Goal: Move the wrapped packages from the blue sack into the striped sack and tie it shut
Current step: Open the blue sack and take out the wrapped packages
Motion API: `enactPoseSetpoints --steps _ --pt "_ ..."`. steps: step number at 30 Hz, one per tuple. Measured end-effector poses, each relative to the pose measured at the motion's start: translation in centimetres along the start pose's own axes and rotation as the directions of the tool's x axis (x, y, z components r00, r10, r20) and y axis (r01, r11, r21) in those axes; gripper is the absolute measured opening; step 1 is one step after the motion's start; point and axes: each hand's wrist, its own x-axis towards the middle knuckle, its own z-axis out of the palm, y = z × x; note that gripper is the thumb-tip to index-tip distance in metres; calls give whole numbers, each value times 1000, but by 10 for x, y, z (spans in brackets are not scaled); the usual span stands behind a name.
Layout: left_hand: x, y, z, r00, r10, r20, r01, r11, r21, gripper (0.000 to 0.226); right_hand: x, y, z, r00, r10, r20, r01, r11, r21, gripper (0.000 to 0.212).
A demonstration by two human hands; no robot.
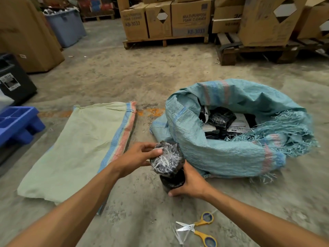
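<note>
Nearest you, a pair of yellow-handled scissors [197,229] lies open on the dusty concrete floor [142,220], with a few white scraps beside its blades. Just beyond, your two hands hold one black plastic-wrapped package [169,164] upright, a little above the floor. Your right hand [191,182] curls around its lower end, thumb across the bottom. Your left hand [140,155] grips its upper end, thumb pressed on the shiny crinkled wrap.

To the left of the package, the pale green woven sack with a blue and pink stripe along one edge [74,150] lies flat and unfilled on the floor. To the right, the blue woven sack [231,154] sits slumped with its frayed mouth rolled open, and more black wrapped packages [221,118], some with white labels, lie inside it.

At the far left edge are a blue plastic pallet [17,122] and a black bin [14,81]. Farther back, brown cardboard boxes [165,20] stand stacked on wooden pallets [165,41].
</note>
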Motion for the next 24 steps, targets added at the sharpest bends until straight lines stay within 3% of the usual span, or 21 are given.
enactPoseSetpoints --steps 5,8,12,14,17,22,24 --pt "8 -10 24 996 -62 63 68 992 -103 26 -7 5 -2 995 94 15 -95 979 179 116" --pt "10 -15 36 994 -88 65 90 995 -31 14 -11 10 -9 988 133 74 -146 963 225 114" --pt "14 -24 43 997 -63 -53 68 992 105 33 -11 14 -16 978 170 123 -199 935 292 96" --pt "15 -28 47 991 42 -127 -17 981 196 44 -9 16 -15 974 198 108 -223 922 316 95" --pt "17 -39 52 956 219 -197 -144 930 338 51 -6 15 -14 969 221 109 -243 929 280 95" --pt "14 -37 51 979 12 -202 39 968 249 42 -7 15 -18 955 241 172 -272 943 190 96" --pt "13 -27 50 969 25 -245 50 955 292 40 -6 11 -27 947 249 205 -266 962 61 97"
